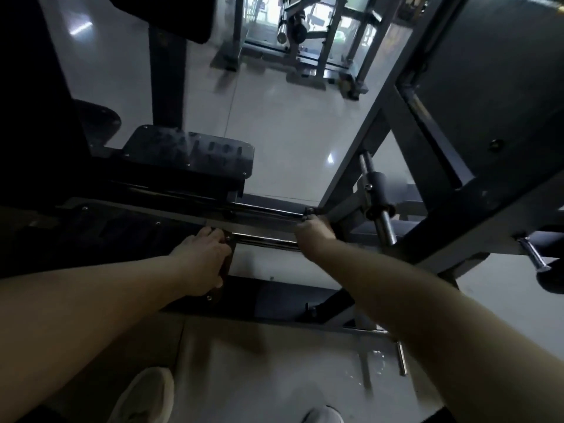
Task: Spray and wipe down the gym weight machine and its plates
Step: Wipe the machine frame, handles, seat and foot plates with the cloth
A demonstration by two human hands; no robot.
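Note:
The weight machine fills the view: a grey slanted frame post (351, 178), a black carriage plate (189, 154) and two chrome guide rods (265, 239) running left to right. My left hand (204, 261) grips the edge of a dark bolted end plate (228, 264) where the rods begin, with fingers curled over its rim. My right hand (314, 232) reaches to the rods' far end by a small black fitting (309, 211). Its fingers point away from me and are hidden. No cloth or spray bottle shows.
A chrome plate peg with a black collar (380, 206) juts out just right of my right hand. Another chrome peg (534, 254) sticks out at the right. More grey gym equipment (305, 41) stands far across the pale tiled floor (274, 117). My shoes (143, 398) are below.

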